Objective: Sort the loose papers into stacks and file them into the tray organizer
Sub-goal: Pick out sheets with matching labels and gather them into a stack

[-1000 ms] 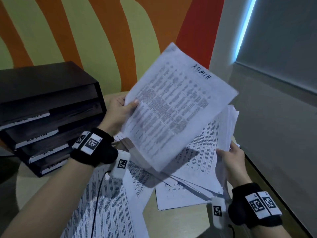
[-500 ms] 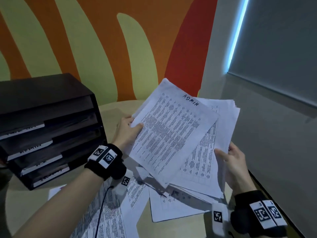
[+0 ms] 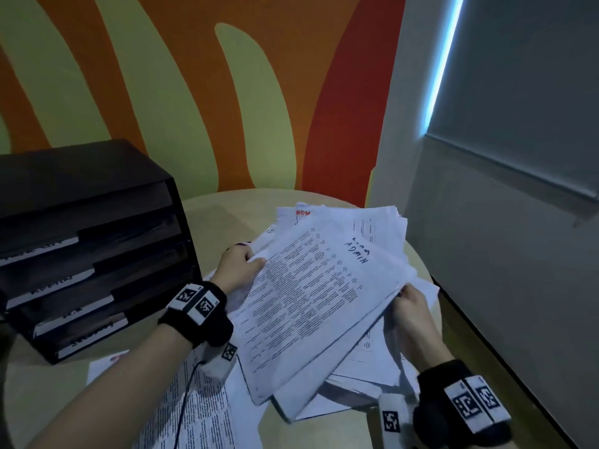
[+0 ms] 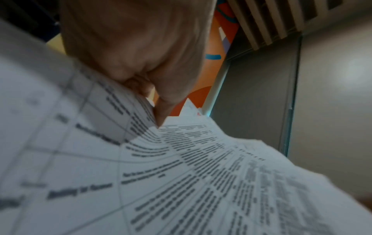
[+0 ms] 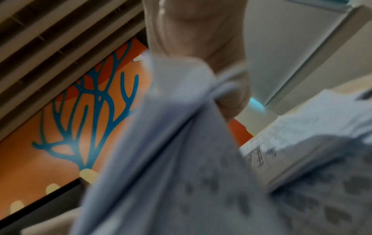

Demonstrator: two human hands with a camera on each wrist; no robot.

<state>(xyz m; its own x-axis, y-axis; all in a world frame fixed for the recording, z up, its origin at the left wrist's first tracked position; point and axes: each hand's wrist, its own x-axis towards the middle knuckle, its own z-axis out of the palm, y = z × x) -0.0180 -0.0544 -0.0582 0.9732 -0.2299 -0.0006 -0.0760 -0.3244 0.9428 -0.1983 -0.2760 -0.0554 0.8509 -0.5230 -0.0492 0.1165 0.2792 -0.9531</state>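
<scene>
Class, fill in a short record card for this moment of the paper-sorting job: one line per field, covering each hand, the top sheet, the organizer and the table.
left hand: left hand grips the left edge of the paper bundle
right hand: right hand pinches the bundle's right edge
top sheet: ADMIN sheet, handwritten heading, printed text
organizer: tray organizer, dark, four labelled tiers, left of the hands
table: round table, loose printed sheets lying near the left forearm
</scene>
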